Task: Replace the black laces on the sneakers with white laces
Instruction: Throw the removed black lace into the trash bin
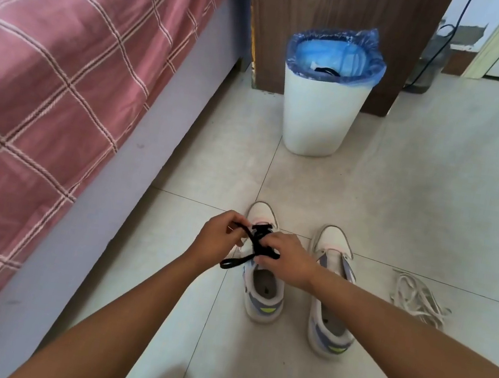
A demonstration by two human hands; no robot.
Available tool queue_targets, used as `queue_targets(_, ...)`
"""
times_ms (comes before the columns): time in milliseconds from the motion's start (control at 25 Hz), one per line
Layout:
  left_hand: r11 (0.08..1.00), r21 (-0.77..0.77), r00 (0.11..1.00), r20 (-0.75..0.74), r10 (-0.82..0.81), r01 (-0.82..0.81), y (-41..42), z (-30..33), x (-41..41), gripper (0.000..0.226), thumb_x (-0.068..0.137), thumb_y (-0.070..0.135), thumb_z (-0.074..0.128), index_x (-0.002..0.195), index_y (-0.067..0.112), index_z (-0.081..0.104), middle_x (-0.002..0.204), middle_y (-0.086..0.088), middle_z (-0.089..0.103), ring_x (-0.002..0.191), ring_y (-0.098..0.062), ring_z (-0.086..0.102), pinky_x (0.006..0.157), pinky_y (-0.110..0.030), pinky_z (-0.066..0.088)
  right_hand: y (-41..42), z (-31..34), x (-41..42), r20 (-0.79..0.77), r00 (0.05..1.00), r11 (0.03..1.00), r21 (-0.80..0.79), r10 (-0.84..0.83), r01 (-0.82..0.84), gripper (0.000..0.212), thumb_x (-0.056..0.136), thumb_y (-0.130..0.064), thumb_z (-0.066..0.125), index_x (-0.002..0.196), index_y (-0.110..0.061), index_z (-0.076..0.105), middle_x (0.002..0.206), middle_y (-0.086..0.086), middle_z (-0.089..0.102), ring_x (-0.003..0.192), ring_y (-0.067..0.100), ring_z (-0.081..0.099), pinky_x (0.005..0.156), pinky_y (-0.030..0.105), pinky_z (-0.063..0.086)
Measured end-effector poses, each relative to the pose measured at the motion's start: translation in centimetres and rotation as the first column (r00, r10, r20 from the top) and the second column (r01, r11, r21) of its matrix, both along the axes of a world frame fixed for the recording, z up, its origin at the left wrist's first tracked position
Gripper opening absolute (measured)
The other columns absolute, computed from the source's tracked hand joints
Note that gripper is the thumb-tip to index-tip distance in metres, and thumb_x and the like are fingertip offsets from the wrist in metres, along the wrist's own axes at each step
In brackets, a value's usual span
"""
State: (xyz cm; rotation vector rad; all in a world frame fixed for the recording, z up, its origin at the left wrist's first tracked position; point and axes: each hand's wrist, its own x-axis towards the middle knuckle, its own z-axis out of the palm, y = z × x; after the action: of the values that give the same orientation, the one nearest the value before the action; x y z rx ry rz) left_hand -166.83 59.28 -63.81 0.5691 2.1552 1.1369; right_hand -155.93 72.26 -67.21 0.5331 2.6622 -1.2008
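Two white sneakers with blue and yellow-green trim stand side by side on the tiled floor. The left sneaker [262, 290] carries a black lace [257, 246] over its tongue. My left hand [218, 239] pinches one strand of that lace above the shoe. My right hand [287, 261] grips the bunched lace over the eyelets and hides part of it. A loop of the lace hangs off the shoe's left side. The right sneaker [331, 296] shows no lace. A loose pile of white laces [418, 299] lies on the floor to its right.
A white bin [319, 115] with a blue liner stands beyond the shoes, with something black inside. A bed [66, 67] with a pink checked cover runs along the left. A brown cabinet [330, 14] stands behind the bin.
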Motion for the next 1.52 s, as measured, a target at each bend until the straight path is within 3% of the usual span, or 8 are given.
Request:
queue_targets(200,1.0,0.01,0.998,0.055,0.013,-0.013,1.0,0.2,0.1,0.021,0.09,0.005,0.051,0.093,0.018,0.067,0.078,0.001,0.068,0.065,-0.015,0.063,0.066,-0.024,0.05,0.1,1.3,0.0,0.084,0.936,0.799,-0.499,-0.341,0.336,0.015,0.089,-0.018,0.063,0.078,-0.008,0.06,0.068,0.002,0.047,0.058,0.009,0.04,0.051,0.013,0.033)
queue_targets(480,0.981,0.053,0.953,0.251,0.169,-0.188,0.7,-1.1,1.3,0.026,0.097,0.013,0.04,0.092,0.017,0.065,0.087,-0.003,0.069,0.083,-0.014,0.066,0.08,-0.03,0.05,0.4,0.4,-0.2,0.168,0.792,0.581,-0.595,-0.587,0.556,0.018,0.091,-0.016,0.057,0.078,-0.015,0.069,0.087,0.004,0.068,0.084,0.019,0.059,0.079,0.031,0.047)
queue_targets(680,0.905,0.107,0.755,0.596,0.273,-0.412,0.5,-1.9,3.3,0.023,0.098,0.01,0.034,0.081,0.011,0.049,0.09,-0.015,0.064,0.084,-0.019,0.063,0.068,-0.023,0.049,0.6,1.4,0.1,0.128,0.879,0.685,-0.578,-0.46,0.443,0.02,0.097,-0.017,0.05,0.078,-0.017,0.056,0.076,0.003,0.06,0.069,0.015,0.053,0.062,0.021,0.041)
queue_targets(880,0.907,0.154,0.74,0.638,0.211,-0.391,0.6,-0.8,2.6,0.026,0.097,0.007,0.029,0.074,0.013,0.039,0.1,-0.021,0.065,0.096,-0.029,0.063,0.051,-0.016,0.047,1.6,3.0,0.6,0.163,0.915,0.628,-0.682,-0.368,0.374,0.02,0.101,-0.015,0.041,0.083,-0.018,0.049,0.087,0.001,0.068,0.068,0.008,0.063,0.061,0.025,0.036)
queue_targets(1040,0.929,0.144,0.708,0.689,0.155,-0.342,0.1,-0.7,2.3,0.028,0.098,0.01,0.03,0.071,0.014,0.038,0.103,-0.017,0.065,0.092,-0.025,0.066,0.07,-0.027,0.045,1.7,2.9,1.3,0.191,0.916,0.603,-0.701,-0.354,0.379,0.017,0.103,-0.019,0.035,0.099,-0.019,0.051,0.09,-0.003,0.068,0.079,0.011,0.064,0.067,0.027,0.037)
queue_targets(1240,0.949,0.185,0.726,0.685,0.061,-0.254,-0.5,0.5,0.8,0.034,0.101,0.024,0.03,0.071,0.015,0.042,0.115,-0.013,0.063,0.111,-0.031,0.058,0.086,-0.042,0.042,1.5,2.1,1.8,0.139,0.948,0.776,-0.546,-0.285,0.314,0.019,0.103,-0.019,0.032,0.097,-0.015,0.05,0.096,0.005,0.064,0.096,0.023,0.061,0.083,0.03,0.046)
queue_targets(1360,0.836,0.407,0.747,0.665,0.005,-0.369,0.0,4.9,-2.7,0.046,0.101,0.031,0.027,0.062,0.02,0.05,0.11,-0.005,0.068,0.11,-0.024,0.06,0.094,-0.046,0.038,2.0,1.1,1.8,0.165,0.953,0.832,-0.467,-0.253,0.302,0.019,0.102,-0.021,0.034,0.096,-0.012,0.05,0.101,0.017,0.063,0.103,0.038,0.058,0.093,0.045,0.046)
queue_targets(1520,0.546,0.631,0.73,0.681,-0.05,-0.551,0.5,12.3,-7.6,0.046,0.095,0.029,0.036,0.052,0.021,0.05,0.1,-0.003,0.071,0.1,-0.018,0.066,0.097,-0.047,0.043,2.0,1.0,1.5,0.186,0.956,0.856,-0.43,-0.226,0.286,0.02,0.102,-0.021,0.033,0.098,-0.012,0.05,0.1,0.01,0.063,0.1,0.028,0.059,0.091,0.038,0.044)
